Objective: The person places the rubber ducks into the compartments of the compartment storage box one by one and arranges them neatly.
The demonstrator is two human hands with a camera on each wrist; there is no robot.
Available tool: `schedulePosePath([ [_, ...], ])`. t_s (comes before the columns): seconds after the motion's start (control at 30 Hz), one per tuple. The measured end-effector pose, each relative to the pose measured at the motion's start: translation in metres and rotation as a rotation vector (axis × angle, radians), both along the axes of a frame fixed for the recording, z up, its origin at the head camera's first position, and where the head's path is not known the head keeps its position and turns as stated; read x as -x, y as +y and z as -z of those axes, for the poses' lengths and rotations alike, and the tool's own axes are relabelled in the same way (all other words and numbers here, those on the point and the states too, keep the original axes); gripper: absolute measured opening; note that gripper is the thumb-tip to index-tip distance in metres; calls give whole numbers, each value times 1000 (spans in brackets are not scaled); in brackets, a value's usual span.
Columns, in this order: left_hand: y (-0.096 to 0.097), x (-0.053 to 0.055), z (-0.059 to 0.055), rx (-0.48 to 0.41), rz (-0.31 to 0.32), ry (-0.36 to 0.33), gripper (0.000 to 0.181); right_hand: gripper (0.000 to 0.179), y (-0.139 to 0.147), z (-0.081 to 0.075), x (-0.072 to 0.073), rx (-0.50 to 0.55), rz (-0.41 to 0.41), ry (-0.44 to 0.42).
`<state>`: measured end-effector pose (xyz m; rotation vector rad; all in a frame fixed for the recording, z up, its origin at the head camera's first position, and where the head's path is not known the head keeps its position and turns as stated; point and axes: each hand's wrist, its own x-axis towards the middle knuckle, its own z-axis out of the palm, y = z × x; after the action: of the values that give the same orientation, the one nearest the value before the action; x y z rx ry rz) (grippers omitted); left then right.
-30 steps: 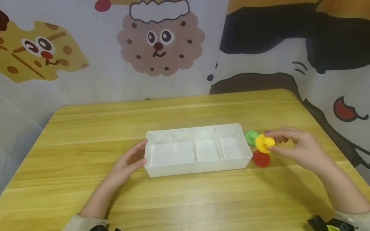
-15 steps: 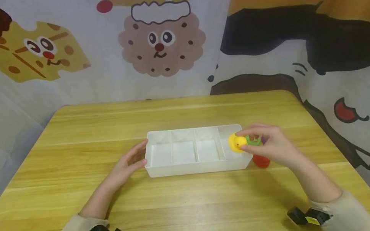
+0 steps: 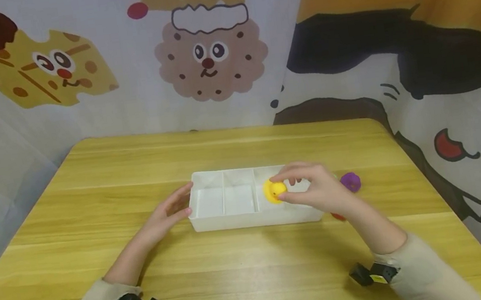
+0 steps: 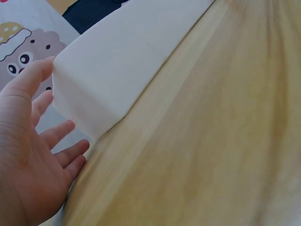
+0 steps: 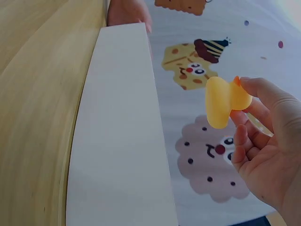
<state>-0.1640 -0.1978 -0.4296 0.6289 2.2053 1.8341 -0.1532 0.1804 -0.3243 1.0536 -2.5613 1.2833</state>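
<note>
A yellow rubber duck (image 3: 275,191) is pinched between thumb and fingers of my right hand (image 3: 312,186). In the head view it is over the third compartment from the left of a white divided box (image 3: 249,219); the right wrist view shows the duck (image 5: 218,102) raised above the box's wall (image 5: 117,132). At the box's left end my left hand (image 3: 163,217) lies with relaxed, spread fingers, thumb and fingertips touching the end wall. In the left wrist view, the left hand (image 4: 37,155) has its thumb at the box's corner. My right hand partly covers the rightmost compartment.
Right of the box, a purple toy (image 3: 350,182) lies on the wooden table (image 3: 238,275). A red piece (image 3: 338,216) peeks out from beneath my right forearm, and a green one is nearly hidden. A cartoon-printed curtain (image 3: 128,113) hangs behind the table.
My right hand has carried the rubber duck leftward, from above the small toys beside the box to over its third compartment. The left hand and the box have stayed in place.
</note>
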Motion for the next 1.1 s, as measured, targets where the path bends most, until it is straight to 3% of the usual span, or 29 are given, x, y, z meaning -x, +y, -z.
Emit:
schedulePosePath([
  [0.37,0,0,1,11,-4,18,60,31,-31,-1,13,-32,-54,-43],
  [0.63,0,-1,2,11,-5,19,60,32,-54,1,25,-3,-151,-77],
  [1.1,-2,2,4,-5,8,5,60,30,-89,5,43,-97,-206,-85],
])
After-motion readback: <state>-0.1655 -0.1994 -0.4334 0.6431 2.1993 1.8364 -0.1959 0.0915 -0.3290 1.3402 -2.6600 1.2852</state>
